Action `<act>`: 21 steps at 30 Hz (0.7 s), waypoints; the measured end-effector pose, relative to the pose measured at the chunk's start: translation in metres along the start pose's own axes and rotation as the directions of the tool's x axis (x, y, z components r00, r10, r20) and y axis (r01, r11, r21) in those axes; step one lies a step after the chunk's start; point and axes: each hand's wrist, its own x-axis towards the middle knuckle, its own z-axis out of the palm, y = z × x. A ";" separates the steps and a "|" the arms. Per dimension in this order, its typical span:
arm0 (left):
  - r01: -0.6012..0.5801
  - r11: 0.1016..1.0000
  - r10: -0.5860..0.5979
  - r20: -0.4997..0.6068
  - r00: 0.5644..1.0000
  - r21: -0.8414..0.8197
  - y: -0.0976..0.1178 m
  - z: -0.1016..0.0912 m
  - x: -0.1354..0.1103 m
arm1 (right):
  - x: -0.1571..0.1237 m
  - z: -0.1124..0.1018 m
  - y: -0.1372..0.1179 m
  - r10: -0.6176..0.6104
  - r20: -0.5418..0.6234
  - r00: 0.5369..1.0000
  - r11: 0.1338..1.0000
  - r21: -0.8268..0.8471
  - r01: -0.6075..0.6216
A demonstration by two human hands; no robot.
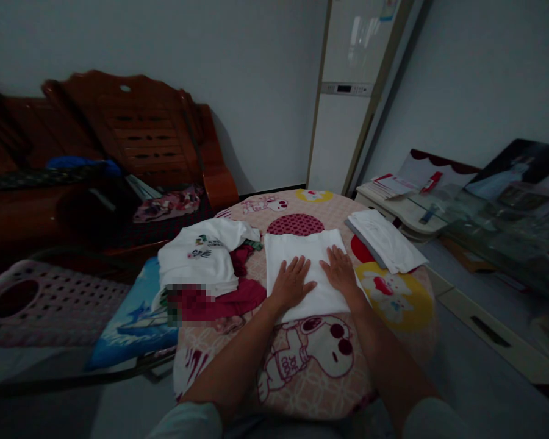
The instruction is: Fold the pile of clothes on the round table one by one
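A white folded garment (308, 247) lies flat in the middle of a round table draped with a patterned pink cloth (320, 396). My left hand (293, 283) rests flat on its left part, fingers stretched out. On its right part lies my right hand (341, 269), palm down with the fingers extended. Left of the garment is a loose pile, with a white printed shirt (201, 253) on top and a dark red garment (242, 299) under it. To the right sits a stack of folded white clothing (387, 241) with a grey piece beneath.
A blue printed cushion (137, 323) and a woven chair (64, 299) adjoin the table on the left. Behind them stands a carved wooden sofa (137, 134). A tall white air conditioner (343, 122) fills the corner. At right are a glass-topped cabinet (476, 219) and papers (393, 186).
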 end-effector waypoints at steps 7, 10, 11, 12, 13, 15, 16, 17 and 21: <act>-0.048 0.999 0.048 0.023 0.999 -0.004 -0.006 -0.002 -0.013 | -0.015 -0.007 0.005 -0.072 0.001 0.997 0.996 0.053 0.072; -0.093 0.996 0.093 0.028 0.995 -0.007 -0.009 -0.005 -0.032 | -0.036 -0.010 0.012 -0.116 -0.023 0.993 0.988 0.097 0.118; -0.108 0.994 0.108 0.031 0.994 -0.011 -0.010 -0.007 -0.040 | -0.044 -0.010 0.015 -0.129 -0.035 0.991 0.984 0.118 0.132; -0.119 0.993 0.120 0.036 0.992 -0.018 -0.010 -0.010 -0.046 | -0.052 -0.010 0.018 -0.138 -0.050 0.989 0.980 0.141 0.144; -0.125 0.992 0.126 0.046 0.991 -0.028 -0.010 -0.013 -0.052 | -0.059 -0.011 0.021 -0.143 -0.064 0.988 0.974 0.167 0.152; -0.122 0.991 0.127 0.080 0.989 -0.060 -0.008 -0.018 -0.059 | -0.070 -0.012 0.022 -0.143 -0.094 0.985 0.962 0.222 0.161; -0.121 0.989 0.129 0.096 0.987 -0.084 -0.006 -0.021 -0.060 | -0.074 -0.013 0.021 -0.141 -0.109 0.984 0.955 0.247 0.164; -0.126 0.985 0.138 0.107 0.985 -0.114 -0.003 -0.023 -0.059 | -0.076 -0.015 0.018 -0.141 -0.121 0.983 0.948 0.268 0.169; -0.198 0.961 0.224 0.127 0.966 -0.191 0.014 -0.022 -0.052 | -0.075 -0.020 -0.005 -0.160 -0.106 0.981 0.933 0.308 0.185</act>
